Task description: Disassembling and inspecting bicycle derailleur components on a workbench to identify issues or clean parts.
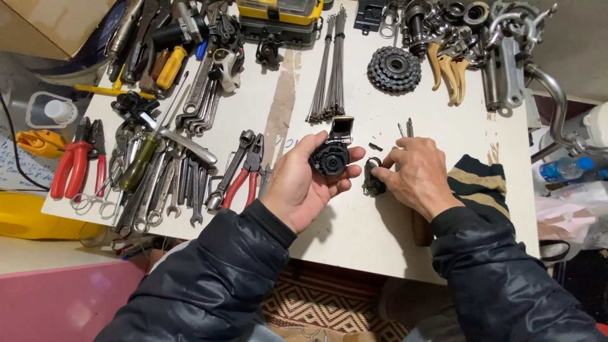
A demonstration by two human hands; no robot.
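Observation:
My left hand (297,180) lies palm up over the white table (380,221) and holds a black mechanical part (332,152) with a round body and a small open frame on top. My right hand (415,174) is just to its right, palm down, its fingertips pinching a smaller dark part (372,180) that sits on or just above the table. The two parts are a few centimetres apart. Both arms wear black puffy sleeves.
Wrenches and red-handled pliers (244,174) lie left of my left hand. A bundle of spokes (329,69), a sprocket cluster (394,68) and metal parts (468,38) lie at the back. A striped cloth (478,180) sits right. A yellow case (278,16) stands far back.

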